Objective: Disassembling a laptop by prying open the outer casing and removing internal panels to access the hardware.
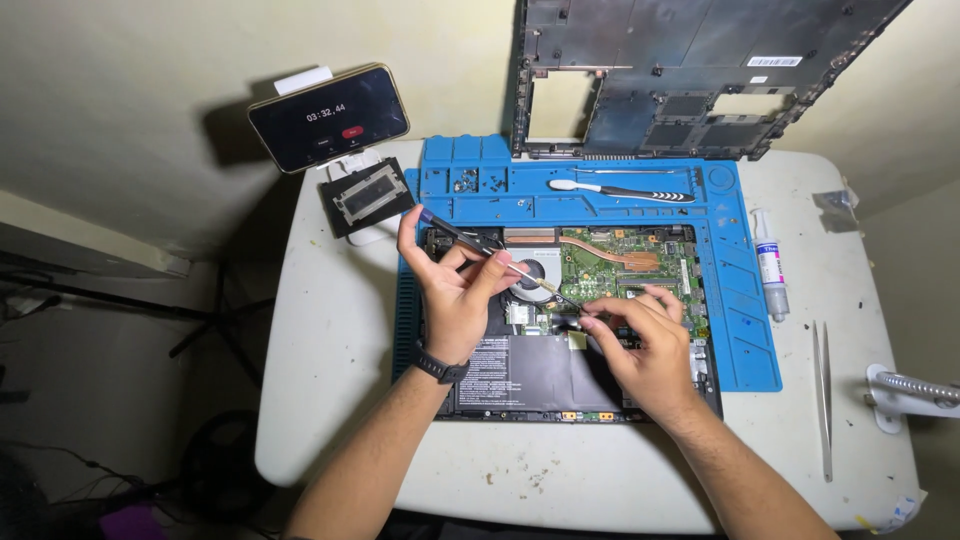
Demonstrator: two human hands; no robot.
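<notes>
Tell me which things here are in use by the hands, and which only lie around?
In use:
left hand holding the screwdriver
right hand on the opened laptop
blue mat

Lying about:
toothbrush
tweezers
syringe tube
phone
bottom cover

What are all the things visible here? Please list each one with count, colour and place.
opened laptop: one, dark with green board, on the mat
screwdriver: one, dark handle, over the laptop, in the left hand
repair mat: one, blue, on the table
table: one, white
bottom cover: one, dark grey, leaning on the wall
toothbrush: one, white and black, top of the mat
phone: one, dark screen, on a stand, rear left
small panel: one, black, below the phone
syringe tube: one, white, right of the mat
tweezers: one, silver, right side
left hand: holds the screwdriver
right hand: fingers at the screwdriver tip
</notes>
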